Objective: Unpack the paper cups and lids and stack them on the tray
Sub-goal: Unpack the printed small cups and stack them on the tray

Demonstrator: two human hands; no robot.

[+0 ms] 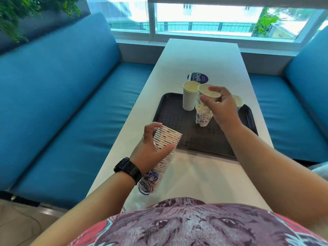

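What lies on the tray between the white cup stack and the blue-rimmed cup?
In the head view, the patterned cup stack stands between them, with the right hand pinching its top cup.

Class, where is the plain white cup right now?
In the head view, the plain white cup stands upright at the far left of the black tray, just left of the patterned cup stack.

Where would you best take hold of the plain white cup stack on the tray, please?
Grip the plain white cup stack round its side wall from the left, its clear side. It stands upright on the tray, and the right hand and printed cup stack crowd its right.
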